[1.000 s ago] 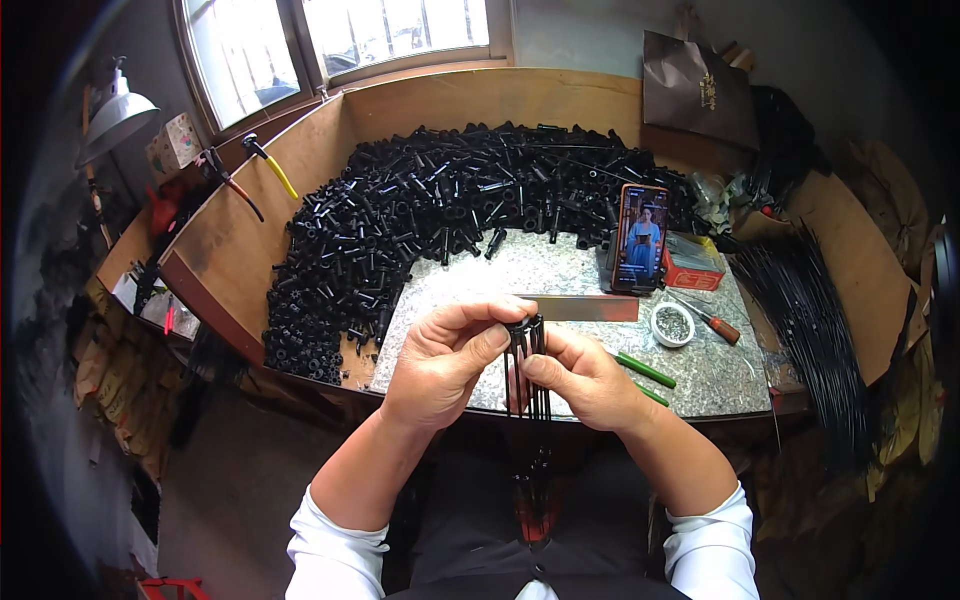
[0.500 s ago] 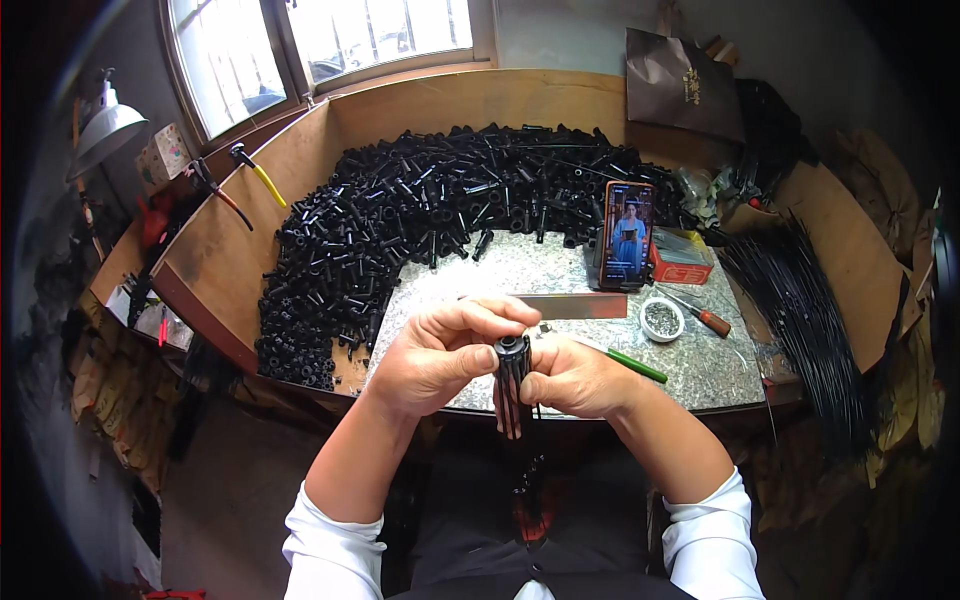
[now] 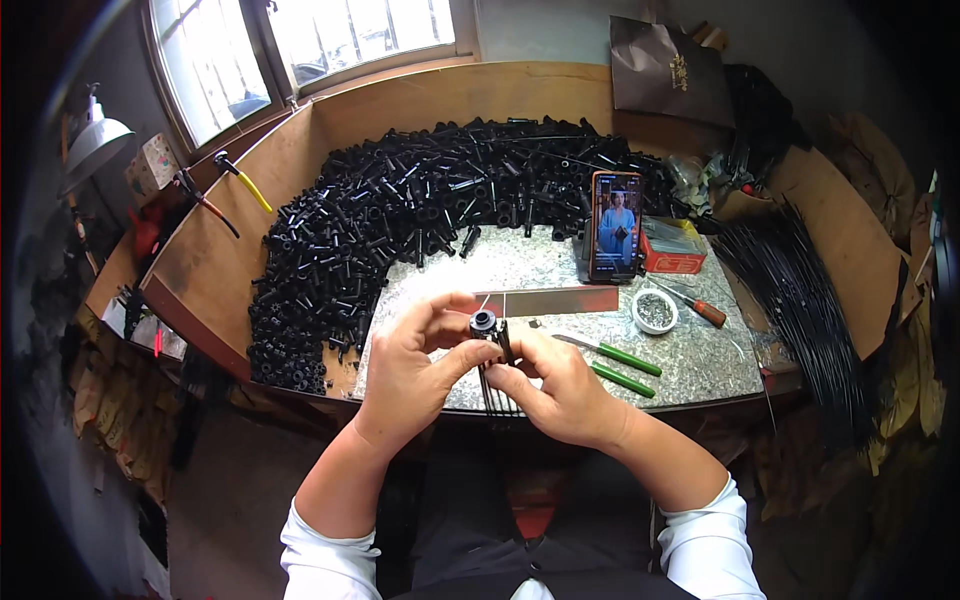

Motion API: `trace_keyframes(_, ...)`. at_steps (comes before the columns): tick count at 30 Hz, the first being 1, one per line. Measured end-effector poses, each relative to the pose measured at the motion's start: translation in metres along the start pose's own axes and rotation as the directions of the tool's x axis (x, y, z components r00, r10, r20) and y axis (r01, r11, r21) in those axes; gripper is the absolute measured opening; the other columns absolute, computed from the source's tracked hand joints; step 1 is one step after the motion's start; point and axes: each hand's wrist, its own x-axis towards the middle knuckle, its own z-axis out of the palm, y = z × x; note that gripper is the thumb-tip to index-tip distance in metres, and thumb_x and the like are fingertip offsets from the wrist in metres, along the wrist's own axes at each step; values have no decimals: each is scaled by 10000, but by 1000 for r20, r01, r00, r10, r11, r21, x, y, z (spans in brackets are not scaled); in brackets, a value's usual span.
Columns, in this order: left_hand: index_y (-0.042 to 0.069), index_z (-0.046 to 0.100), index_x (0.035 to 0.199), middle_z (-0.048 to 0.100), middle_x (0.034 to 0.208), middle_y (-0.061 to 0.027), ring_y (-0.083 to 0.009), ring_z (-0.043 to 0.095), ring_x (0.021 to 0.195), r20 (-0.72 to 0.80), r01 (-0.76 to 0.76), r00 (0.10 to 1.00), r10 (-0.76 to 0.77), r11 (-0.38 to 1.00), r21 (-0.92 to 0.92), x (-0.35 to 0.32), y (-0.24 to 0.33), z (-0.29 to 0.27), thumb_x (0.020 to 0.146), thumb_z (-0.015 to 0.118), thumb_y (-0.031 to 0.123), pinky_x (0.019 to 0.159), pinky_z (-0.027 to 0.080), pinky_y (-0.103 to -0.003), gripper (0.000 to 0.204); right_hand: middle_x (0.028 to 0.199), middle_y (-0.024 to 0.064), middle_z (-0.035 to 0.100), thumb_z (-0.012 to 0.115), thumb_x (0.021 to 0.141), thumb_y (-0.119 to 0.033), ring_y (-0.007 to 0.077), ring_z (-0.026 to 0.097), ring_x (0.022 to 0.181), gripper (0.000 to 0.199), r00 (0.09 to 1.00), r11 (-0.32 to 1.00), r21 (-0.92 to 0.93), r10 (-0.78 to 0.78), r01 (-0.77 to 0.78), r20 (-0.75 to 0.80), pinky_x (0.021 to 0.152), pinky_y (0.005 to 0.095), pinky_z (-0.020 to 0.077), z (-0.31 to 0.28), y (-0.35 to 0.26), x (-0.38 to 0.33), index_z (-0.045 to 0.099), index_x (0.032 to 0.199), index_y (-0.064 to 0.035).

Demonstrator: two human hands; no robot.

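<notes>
Between my hands, above the near edge of the worktop, is a black tube-shaped plastic hub (image 3: 483,320) with a round hole in its top. Thin black rods (image 3: 496,398) hang below it. My left hand (image 3: 415,360) is closed on the hub, its thumb against the side and its index finger curled behind the top. My right hand (image 3: 565,392) pinches the rods close beside the hub with thumb and fingers. Two thin pale strands stick up behind the hub; what they belong to is hidden. Green-handled pliers (image 3: 622,378) lie just beyond my right hand.
A heap of black tubular parts (image 3: 430,190) fills the back and left, inside a wooden wall (image 3: 450,85). On the speckled worktop (image 3: 700,370) are a flat metal bar (image 3: 560,300), a phone (image 3: 616,230), a red box (image 3: 672,260), a white cup (image 3: 655,312) and a screwdriver (image 3: 700,303). Long black rods (image 3: 800,320) lie right.
The hub has moved slightly left and up, and rods now show fanned beneath it. My right hand has shifted down, uncovering the second green handle. The view has tilted slightly.
</notes>
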Motion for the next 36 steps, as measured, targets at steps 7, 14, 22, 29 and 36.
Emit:
trace_keyframes(7,12,636,1063,676,796,-136,-229,681,694,51,-230,970,237,835,499,-15,-10,7,769,758,126,616,520,-295,339,801,27,602,601,912,-81,57,541,693,114,965,950,190,223,-247,138,606,223,441,-2,24,-11,578,841,5)
trace_keyframes(14,-11,667,952,671,728,-87,-107,641,644,32,-195,977,211,823,534,-17,-9,7,700,810,95,594,498,-240,308,882,32,630,618,913,-125,56,569,807,121,870,848,239,408,-474,277,728,228,477,-3,23,-13,579,873,-18)
trace_keyframes(22,-14,615,992,651,832,-155,-254,665,746,224,-187,967,118,929,320,-18,-7,1,799,680,31,661,505,-321,209,815,36,583,649,893,-150,88,553,765,159,914,944,62,294,-323,280,683,290,459,-3,16,-12,569,859,-18)
trace_keyframes(29,-18,485,1020,572,849,-185,-357,596,741,17,-234,962,273,790,567,-41,-48,36,846,608,16,651,465,-387,216,766,173,536,649,783,-90,364,558,762,175,985,979,-140,161,-151,62,673,410,452,21,38,-27,519,802,26)
trace_keyframes(36,-22,397,1163,552,853,-190,-332,597,671,-152,-162,958,242,898,409,-51,-84,32,842,574,-46,596,486,-396,367,941,161,565,737,761,-88,345,579,827,323,986,904,-416,141,-94,84,741,386,481,-5,31,-44,504,958,17)
